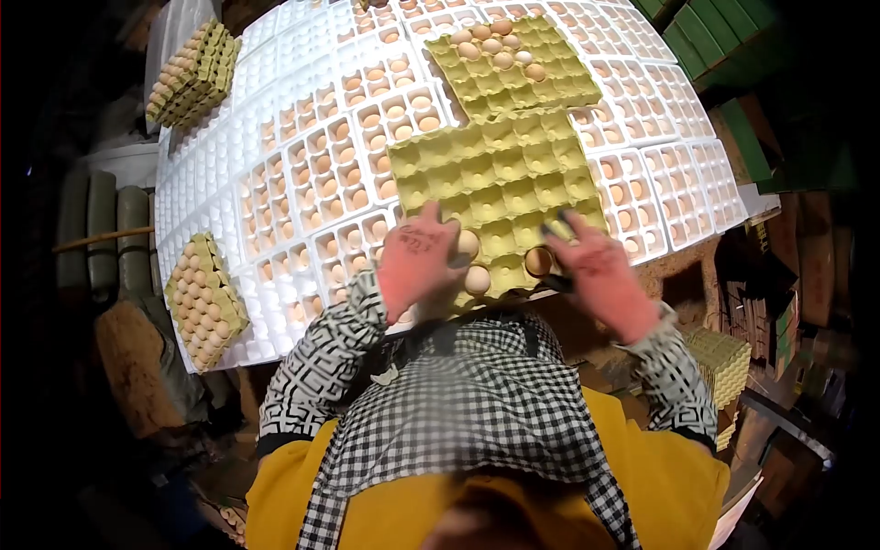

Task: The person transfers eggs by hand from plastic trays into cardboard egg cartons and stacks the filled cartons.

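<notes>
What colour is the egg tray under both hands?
The egg tray is yellowish green, shown in the head view.

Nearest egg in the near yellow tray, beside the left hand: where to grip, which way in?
Probably from above, pinching the egg lightly around its exposed sides: it's rounded, and its underside looks sunk in the tray. Favour the right side, as the left hand crowds the other.

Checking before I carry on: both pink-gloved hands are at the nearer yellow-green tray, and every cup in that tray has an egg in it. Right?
Not quite: the head view shows mostly empty cups in the nearer yellow-green tray, with only a few eggs towards its near edge. The left hand and right hand are at it, both pink-gloved.
</notes>
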